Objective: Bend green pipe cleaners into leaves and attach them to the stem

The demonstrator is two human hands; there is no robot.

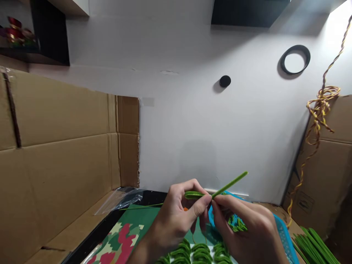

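Note:
A fuzzy green pipe cleaner [231, 184] is held up in front of me, with a folded loop at its left and a straight end sticking up to the right. My left hand [178, 211] pinches it beside the loop, fingers closed. Close against it, my right hand [247, 220] is closed too, thumb and fingertips gripping the base of the straight end. The exact meeting point is partly hidden by the fingertips. Under the hands lie rows of curved green pipe cleaner pieces [202, 253] on a white surface.
Behind my right hand stands a blue plastic basket [284, 233] with green pieces inside. Straight green pipe cleaners [316, 247] lie bundled at right. Patterned paper [118, 240] and a clear plastic bag [118, 200] are at left. Cardboard [66, 146] walls the left; a twisted cord [320, 106] hangs right.

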